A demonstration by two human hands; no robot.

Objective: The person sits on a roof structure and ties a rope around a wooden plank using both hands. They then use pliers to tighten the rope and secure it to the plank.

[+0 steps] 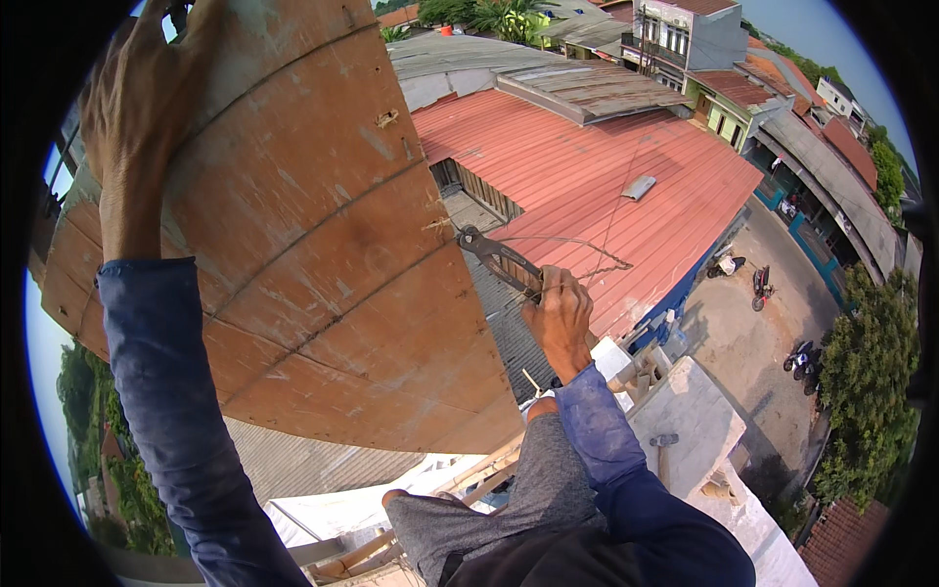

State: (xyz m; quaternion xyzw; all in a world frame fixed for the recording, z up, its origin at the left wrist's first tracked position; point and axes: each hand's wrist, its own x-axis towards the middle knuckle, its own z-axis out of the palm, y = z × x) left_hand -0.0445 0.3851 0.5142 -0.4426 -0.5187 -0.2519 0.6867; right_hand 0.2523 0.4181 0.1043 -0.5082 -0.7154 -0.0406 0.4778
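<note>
We are holding a large brown wooden panel (323,245) tilted up before us, across the left and centre of the view, with the left hand (147,117) lying against its upper left part; its fingertips are running out at the top of the view, so we are not able to tell whether they are hooking over the board. Our right hand (562,318) is wrapping its fingers firmly around the handles of dark metal pincers (504,266), whose head is sitting at the panel's right edge, just beside a splintered spot (437,224). Whether the jaws are biting on anything or only touching the wood, we are not managing to tell. A torn, pale spot (387,118) is showing higher up near the same edge, and we are reading it as a place possibly dealt with already. By our judgement we are working partway along: the spot at the pincers is looking unfinished, while how much of the lower edge is needing the same treatment is remaining unclear. A hammer (665,442) is lying on a grey slab (699,416) at lower right, apart from both hands.
</note>
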